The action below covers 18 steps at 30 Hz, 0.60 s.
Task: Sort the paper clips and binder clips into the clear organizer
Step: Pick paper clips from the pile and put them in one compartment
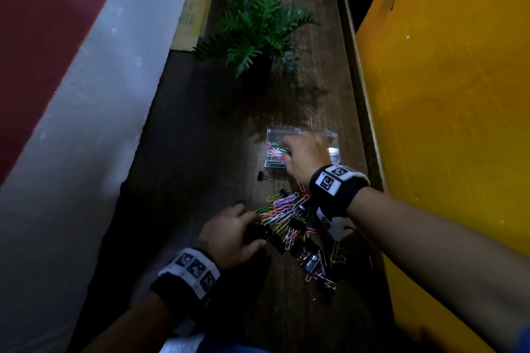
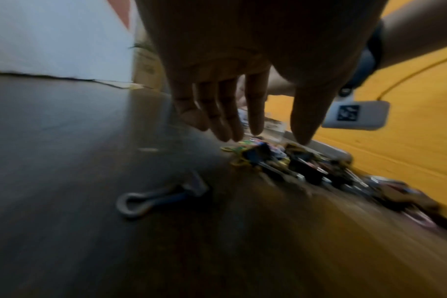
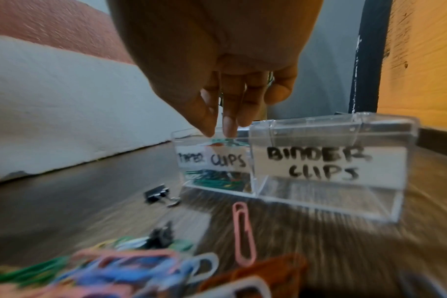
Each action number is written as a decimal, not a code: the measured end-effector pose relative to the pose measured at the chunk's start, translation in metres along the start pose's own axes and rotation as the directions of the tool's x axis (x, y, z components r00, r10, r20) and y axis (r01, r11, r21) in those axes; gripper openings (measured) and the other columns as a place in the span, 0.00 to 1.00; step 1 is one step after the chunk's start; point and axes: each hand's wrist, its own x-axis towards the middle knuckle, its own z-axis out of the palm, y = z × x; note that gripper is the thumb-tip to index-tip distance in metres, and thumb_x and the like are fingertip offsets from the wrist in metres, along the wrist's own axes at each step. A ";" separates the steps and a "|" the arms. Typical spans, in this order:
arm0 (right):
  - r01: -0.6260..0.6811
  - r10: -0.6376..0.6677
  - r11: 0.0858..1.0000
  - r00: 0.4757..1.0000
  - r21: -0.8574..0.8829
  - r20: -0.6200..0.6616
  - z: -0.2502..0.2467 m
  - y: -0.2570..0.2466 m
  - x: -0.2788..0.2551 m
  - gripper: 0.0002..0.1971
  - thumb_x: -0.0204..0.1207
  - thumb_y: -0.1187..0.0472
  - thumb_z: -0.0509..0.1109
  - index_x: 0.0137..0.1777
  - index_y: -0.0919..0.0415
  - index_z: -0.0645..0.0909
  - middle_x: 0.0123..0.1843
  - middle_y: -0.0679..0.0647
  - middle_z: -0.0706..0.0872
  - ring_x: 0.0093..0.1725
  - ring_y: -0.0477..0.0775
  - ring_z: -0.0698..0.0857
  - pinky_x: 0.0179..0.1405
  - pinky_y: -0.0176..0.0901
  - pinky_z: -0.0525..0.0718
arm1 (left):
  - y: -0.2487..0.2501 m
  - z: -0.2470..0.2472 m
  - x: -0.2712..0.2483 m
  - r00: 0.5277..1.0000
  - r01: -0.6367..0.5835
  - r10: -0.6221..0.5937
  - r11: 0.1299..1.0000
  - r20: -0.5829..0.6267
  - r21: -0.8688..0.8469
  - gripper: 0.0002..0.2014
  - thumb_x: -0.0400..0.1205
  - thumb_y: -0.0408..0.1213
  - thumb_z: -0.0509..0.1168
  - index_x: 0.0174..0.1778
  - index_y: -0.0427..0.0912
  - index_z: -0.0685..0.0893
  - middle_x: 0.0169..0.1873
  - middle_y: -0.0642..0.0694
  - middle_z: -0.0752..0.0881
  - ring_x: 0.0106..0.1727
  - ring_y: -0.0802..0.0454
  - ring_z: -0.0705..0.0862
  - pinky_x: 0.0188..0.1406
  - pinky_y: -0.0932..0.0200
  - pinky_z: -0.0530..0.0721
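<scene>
The clear organizer (image 1: 286, 130) stands mid-table with two labelled compartments, "PAPER CLIPS" (image 3: 212, 161) on the left and "BINDER CLIPS" (image 3: 332, 161) on the right. Coloured paper clips lie in the left one; the right one looks empty. My right hand (image 3: 218, 131) hangs over the paper-clip compartment with fingertips (image 3: 229, 127) pointing down and nothing visible between them. A mixed pile of paper clips and black binder clips (image 1: 292, 221) lies nearer me. My left hand (image 1: 258, 226) hovers at the pile's left edge, its fingers (image 2: 254, 121) straight and holding nothing.
A lone black binder clip (image 1: 264, 176) lies left of the organizer's front. Another binder clip (image 2: 161, 198) lies apart on the dark wood. A pink paper clip (image 3: 244, 233) lies before the organizer. A potted fern (image 1: 258, 28) stands behind. A yellow panel (image 1: 444, 94) borders the right, a white wall (image 1: 100, 94) the left.
</scene>
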 end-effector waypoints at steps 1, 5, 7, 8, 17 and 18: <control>0.017 -0.017 1.000 1.000 0.013 -0.016 0.001 -0.001 -0.006 0.10 0.77 0.57 0.68 0.58 0.51 0.82 0.56 0.51 0.86 0.60 0.57 0.78 0.61 0.52 0.70 | 0.006 0.002 -0.001 1.000 -0.001 0.000 0.999 0.017 0.040 0.25 0.72 0.62 0.60 0.63 0.59 0.75 0.53 0.51 0.77 0.56 0.48 0.79 0.49 0.53 0.82; 0.035 -0.026 0.994 0.996 0.107 -0.084 0.008 0.002 -0.040 0.09 0.77 0.56 0.67 0.54 0.53 0.83 0.53 0.48 0.86 0.54 0.53 0.78 0.60 0.52 0.70 | 0.020 0.005 0.002 0.999 -0.021 0.016 0.996 0.048 0.091 0.22 0.77 0.55 0.63 0.67 0.65 0.71 0.60 0.51 0.73 0.58 0.48 0.78 0.50 0.53 0.82; 0.020 -0.004 0.988 0.995 0.155 -0.102 0.012 0.006 -0.058 0.08 0.76 0.56 0.67 0.53 0.53 0.83 0.52 0.47 0.86 0.53 0.52 0.78 0.61 0.53 0.71 | 0.021 0.004 0.004 0.997 -0.002 -0.006 0.995 0.077 0.097 0.21 0.77 0.55 0.63 0.66 0.66 0.72 0.60 0.51 0.72 0.57 0.47 0.80 0.50 0.52 0.82; 0.008 0.010 0.986 0.994 0.166 -0.105 0.014 0.007 -0.067 0.08 0.76 0.55 0.67 0.53 0.52 0.83 0.52 0.46 0.86 0.54 0.51 0.78 0.60 0.51 0.71 | 0.022 0.003 0.004 0.996 0.015 -0.024 0.995 0.090 0.098 0.20 0.77 0.55 0.63 0.65 0.66 0.73 0.60 0.51 0.72 0.55 0.47 0.81 0.49 0.52 0.82; -0.049 0.075 0.962 0.993 0.269 -0.088 0.045 0.000 -0.146 0.07 0.74 0.54 0.70 0.51 0.49 0.84 0.47 0.41 0.85 0.49 0.48 0.79 0.52 0.47 0.71 | 0.020 0.008 0.000 0.987 0.158 -0.157 0.985 0.009 -0.075 0.14 0.75 0.44 0.67 0.57 0.54 0.79 0.53 0.50 0.74 0.50 0.45 0.83 0.45 0.55 0.79; -0.051 0.076 0.961 0.994 0.272 -0.083 0.047 -0.002 -0.150 0.07 0.74 0.54 0.70 0.51 0.49 0.83 0.47 0.41 0.85 0.50 0.48 0.80 0.53 0.48 0.72 | 0.015 0.009 -0.003 0.985 0.172 -0.173 0.977 0.002 -0.122 0.13 0.74 0.41 0.67 0.55 0.52 0.81 0.51 0.50 0.75 0.49 0.47 0.82 0.45 0.57 0.78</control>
